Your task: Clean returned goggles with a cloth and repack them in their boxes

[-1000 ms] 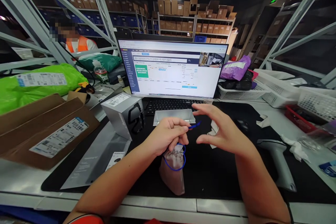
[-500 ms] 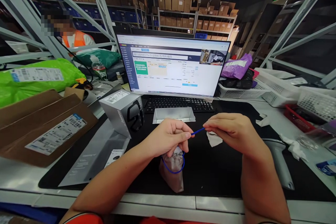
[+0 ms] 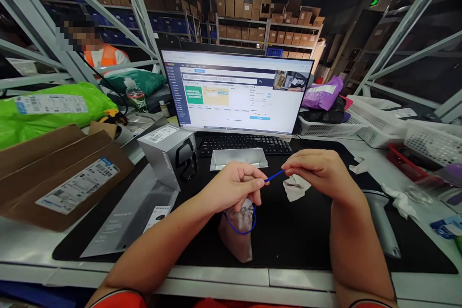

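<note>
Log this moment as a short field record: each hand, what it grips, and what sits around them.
left hand: closed on the neck of the small pouch, over the black mat
right hand: pinching the free end of the blue cord
cord path: taut between the two hands; a loop hangs below the left hand against the pouch
near left: grey box, cardboard mailer
near right: crumpled paper, handheld scanner
behind: metal tray, keyboard, monitor
</note>
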The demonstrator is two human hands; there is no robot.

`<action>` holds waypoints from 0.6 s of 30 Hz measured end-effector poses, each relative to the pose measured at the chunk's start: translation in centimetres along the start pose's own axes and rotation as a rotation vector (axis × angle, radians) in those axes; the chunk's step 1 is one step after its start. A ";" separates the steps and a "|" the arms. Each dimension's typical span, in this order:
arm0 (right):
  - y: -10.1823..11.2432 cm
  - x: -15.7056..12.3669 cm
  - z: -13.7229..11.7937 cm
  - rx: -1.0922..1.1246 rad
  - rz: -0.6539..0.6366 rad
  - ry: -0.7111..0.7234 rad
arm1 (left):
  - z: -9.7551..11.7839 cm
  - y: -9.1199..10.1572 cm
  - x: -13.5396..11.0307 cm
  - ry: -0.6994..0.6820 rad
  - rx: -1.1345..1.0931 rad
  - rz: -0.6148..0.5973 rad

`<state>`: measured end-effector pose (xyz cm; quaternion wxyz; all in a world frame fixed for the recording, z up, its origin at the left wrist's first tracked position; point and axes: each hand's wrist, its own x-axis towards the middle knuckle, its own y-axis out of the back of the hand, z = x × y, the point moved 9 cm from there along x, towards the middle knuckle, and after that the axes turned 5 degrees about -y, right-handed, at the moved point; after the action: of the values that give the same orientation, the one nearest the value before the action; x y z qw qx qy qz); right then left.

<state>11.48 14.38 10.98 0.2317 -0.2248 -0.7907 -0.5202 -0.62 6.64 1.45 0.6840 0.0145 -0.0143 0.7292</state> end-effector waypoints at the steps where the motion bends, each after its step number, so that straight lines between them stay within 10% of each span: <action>1: 0.0 0.2 0.1 0.028 0.036 -0.014 | 0.1 -0.1 0.1 -0.024 -0.016 -0.005; 10: -0.9 -0.8 1.6 0.370 0.380 -0.353 | 0.7 -0.3 -0.3 -0.298 0.511 -0.006; 18: 0.0 -1.0 2.4 0.351 0.432 -0.408 | -1.2 0.8 -3.3 -0.118 0.723 0.065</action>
<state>11.94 16.48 9.49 0.2086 -0.4431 -0.8323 -0.2596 -1.23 3.32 0.15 0.6092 0.2967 0.2045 0.7064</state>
